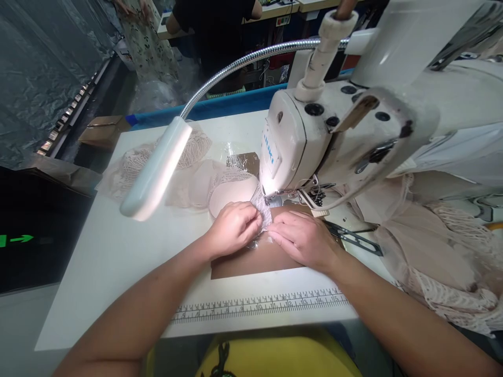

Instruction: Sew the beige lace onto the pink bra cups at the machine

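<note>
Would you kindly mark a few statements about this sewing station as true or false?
1. The left hand and right hand both touch the lace piece at the sewing machine. True.
2. The lamp head hangs right of the machine. False: the lamp hangs to its left, above the table.
3. A measuring scale runs along the table's near edge. True.
4. The right hand grips black snips. False: the snips lie on the table beside it, untouched.

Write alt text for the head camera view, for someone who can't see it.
The left hand pinches a pale lace piece at a white sewing machine; the right hand touches the lace too. A gooseneck lamp hangs over the white table.
</note>
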Tool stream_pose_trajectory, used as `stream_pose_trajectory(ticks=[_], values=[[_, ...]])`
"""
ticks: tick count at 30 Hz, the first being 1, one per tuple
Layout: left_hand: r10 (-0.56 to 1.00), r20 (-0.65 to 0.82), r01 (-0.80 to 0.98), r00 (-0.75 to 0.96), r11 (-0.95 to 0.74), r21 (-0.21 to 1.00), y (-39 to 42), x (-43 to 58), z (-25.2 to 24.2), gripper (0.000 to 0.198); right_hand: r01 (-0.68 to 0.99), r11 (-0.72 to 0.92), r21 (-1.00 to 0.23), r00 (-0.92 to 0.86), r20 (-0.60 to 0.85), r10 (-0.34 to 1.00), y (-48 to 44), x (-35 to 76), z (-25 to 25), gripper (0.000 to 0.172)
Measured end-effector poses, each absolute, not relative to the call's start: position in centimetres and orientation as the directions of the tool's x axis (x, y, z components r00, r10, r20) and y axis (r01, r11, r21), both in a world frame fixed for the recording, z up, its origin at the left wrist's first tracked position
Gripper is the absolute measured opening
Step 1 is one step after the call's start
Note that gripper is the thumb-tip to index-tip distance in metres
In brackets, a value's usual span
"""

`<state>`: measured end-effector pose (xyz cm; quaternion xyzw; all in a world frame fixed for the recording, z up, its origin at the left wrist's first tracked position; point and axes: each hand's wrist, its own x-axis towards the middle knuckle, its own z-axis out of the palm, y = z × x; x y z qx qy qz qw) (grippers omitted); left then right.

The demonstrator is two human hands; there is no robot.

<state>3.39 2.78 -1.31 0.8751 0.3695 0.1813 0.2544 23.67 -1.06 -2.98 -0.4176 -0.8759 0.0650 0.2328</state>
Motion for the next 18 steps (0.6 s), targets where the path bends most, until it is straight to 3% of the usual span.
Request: stream_pose_trajectory(ticks=[8, 18], values=[[0.728, 0.134, 0.57, 0.672, -0.624, 0.535, 2.77, 3.52, -1.5, 0.024, 0.828, 0.474, -0.301, -0.358, 0.367, 0.859, -1.05, 23.39, -3.23, 0.022], [0.733, 0.128, 0.566, 0.668, -0.611, 0.553, 2.63, 3.45, -1.55, 0.021, 0.801, 0.556, -0.22, -0.462, 0.362, 0.809, -0.95, 23.32, -3.19, 0.03]])
